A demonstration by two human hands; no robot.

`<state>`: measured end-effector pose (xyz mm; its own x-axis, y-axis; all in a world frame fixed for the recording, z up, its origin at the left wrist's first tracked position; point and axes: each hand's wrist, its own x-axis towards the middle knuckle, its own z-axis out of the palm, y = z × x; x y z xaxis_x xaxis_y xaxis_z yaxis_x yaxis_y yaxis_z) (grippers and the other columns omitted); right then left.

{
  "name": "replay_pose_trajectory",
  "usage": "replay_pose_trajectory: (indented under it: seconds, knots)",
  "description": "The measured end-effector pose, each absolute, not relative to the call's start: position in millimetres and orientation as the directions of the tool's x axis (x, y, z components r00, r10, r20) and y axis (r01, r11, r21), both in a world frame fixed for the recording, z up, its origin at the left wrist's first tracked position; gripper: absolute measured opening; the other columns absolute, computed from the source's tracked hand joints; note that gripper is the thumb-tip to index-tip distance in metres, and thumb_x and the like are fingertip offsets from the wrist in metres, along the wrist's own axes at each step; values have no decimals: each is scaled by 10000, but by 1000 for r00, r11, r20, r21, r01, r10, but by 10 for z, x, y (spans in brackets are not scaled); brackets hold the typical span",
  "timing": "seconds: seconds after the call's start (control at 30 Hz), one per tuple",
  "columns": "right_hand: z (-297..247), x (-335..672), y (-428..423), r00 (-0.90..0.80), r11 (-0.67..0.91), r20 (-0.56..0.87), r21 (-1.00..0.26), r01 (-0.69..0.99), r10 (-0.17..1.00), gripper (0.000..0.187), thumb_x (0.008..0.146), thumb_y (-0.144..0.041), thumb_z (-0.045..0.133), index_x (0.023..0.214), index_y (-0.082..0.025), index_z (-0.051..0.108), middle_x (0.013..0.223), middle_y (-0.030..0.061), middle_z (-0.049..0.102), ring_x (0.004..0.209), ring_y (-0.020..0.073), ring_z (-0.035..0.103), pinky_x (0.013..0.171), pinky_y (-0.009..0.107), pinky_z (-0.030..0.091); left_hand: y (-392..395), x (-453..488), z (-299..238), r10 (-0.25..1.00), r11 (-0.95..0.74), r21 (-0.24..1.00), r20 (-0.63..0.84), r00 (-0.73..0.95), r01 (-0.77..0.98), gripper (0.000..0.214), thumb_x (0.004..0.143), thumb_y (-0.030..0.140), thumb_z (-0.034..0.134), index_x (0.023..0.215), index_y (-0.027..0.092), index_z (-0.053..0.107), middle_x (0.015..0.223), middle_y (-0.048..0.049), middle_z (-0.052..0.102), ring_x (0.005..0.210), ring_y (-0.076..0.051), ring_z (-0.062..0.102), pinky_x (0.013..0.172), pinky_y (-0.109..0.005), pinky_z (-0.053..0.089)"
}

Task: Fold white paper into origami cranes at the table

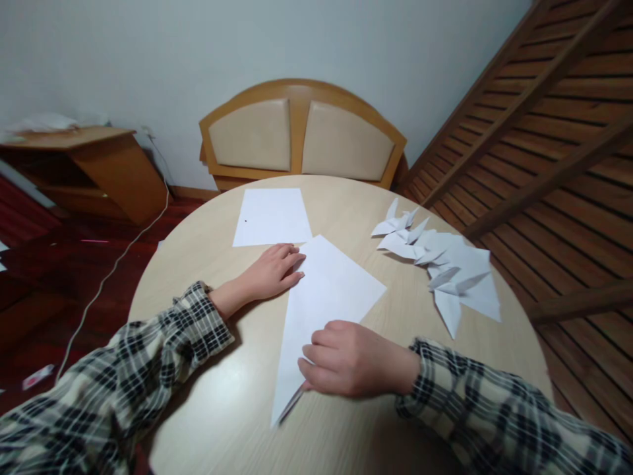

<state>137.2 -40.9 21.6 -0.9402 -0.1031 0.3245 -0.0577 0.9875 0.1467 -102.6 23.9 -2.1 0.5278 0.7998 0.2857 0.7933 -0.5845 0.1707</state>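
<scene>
Left hand (271, 272) is laid loosely, right hand (346, 359) is clamped on the mid-frame paper (326, 284). Could be skewed by a left-hand slip tbh.

Hands: two, left (274, 270) and right (346, 359). Plaid sleeves (148, 369): two. Worktop (212, 409): one, round. Paper under the hands (321, 284): one piece. Flat sheet toward the far edge (274, 214): one, bearing one dark speck (246, 221). Folded white paper shapes at the right (448, 290): at least three (they overlap badly; exact tally not possible). Beyond the worktop: one arched wooden backboard (299, 125), two pale panels (252, 135) set in it. Wooden cabinet (109, 178), left: one. White cord (119, 257): one. Slatted wooden screen (544, 165), right: one.
</scene>
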Motion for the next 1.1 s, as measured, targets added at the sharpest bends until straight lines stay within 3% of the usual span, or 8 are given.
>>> replay_pose_trajectory:
  seconds: [0.17,0.37,0.5,0.6,0.67,0.87,1.0,1.1]
  knots:
    - [227,1434,-416,-920,1000,390,8,29,23,153,962,-241,500,902,-174,623,760,42,661,706,150,570,600,292,380,218,-1052,-9,792,-599,171,272,547,782,429,976,374,442,1307,128,556,1319,-178,544,1289,-295,446,1093,-481,366]
    - [150,1376,-377,-780,879,519,-469,82,350,160,930,-189,508,842,-165,639,749,35,693,694,127,612,661,250,459,218,-1076,13,757,-648,248,318,571,721,343,983,299,432,1225,160,629,1327,-145,577,1288,-275,464,1093,-484,373]
    - [129,1348,-316,-632,602,351,-763,235,691,200,894,-199,517,724,-176,620,694,12,647,642,122,576,607,234,435,173,-1052,99,766,-643,474,385,515,601,364,1016,319,344,1126,189,666,1171,-95,679,1145,-225,577,1035,-458,430]
    - [150,1349,-240,-550,362,166,-892,270,818,240,875,-247,505,648,-184,549,619,-10,560,597,122,514,551,234,390,120,-1044,169,767,-633,636,433,474,442,500,1036,386,222,1047,184,679,1092,-97,698,1086,-214,599,1009,-448,438]
    - [159,1350,-194,-517,226,69,-942,249,853,264,865,-289,503,620,-192,505,577,-21,505,563,120,478,530,237,370,90,-1038,207,725,-659,672,447,524,338,520,1028,440,236,991,180,685,1024,-97,707,1049,-218,604,986,-439,444]
    - [101,1337,-123,-445,-105,-117,-993,52,888,307,850,-451,558,696,-186,538,612,-23,503,538,111,461,506,233,353,20,-951,286,644,-684,667,361,674,296,247,883,400,623,885,160,680,920,-89,687,922,-210,601,870,-370,473]
    - [65,1328,-84,-399,-273,-173,-939,-208,900,283,794,-458,650,787,-192,557,701,-5,577,589,124,509,529,236,392,0,-900,275,680,-634,691,286,675,346,262,914,348,578,752,153,645,763,-56,641,775,-170,579,764,-315,461]
    - [77,1322,-66,-402,-300,-169,-910,-287,900,284,768,-439,689,831,-187,575,787,28,642,680,158,582,569,256,445,6,-897,239,752,-549,737,230,617,394,381,950,364,503,633,160,557,655,-18,559,662,-138,521,660,-275,423]
